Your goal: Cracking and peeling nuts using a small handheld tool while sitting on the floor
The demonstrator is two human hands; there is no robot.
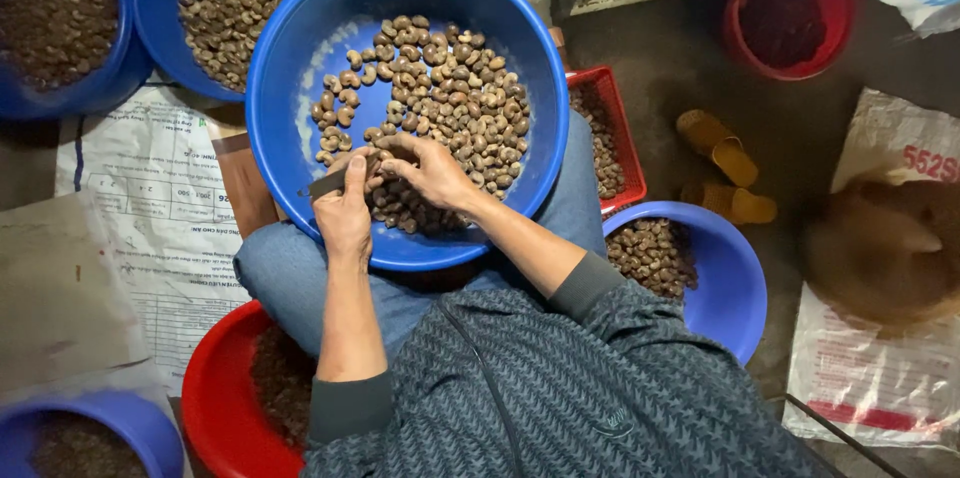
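Over the blue basin on the lap, a small blade is gripped in left hand; right hand pinches a nut. Blade sits v. close to fingertips, so a slip could likely cut them, or basin could tip.

A dark grey knitted top with a lighter zigzag herringbone pattern is worn, its plain dark cuffs pushed back so that both forearms are left bare. Blue denim trousers are seen below. Both hands are ungloved.
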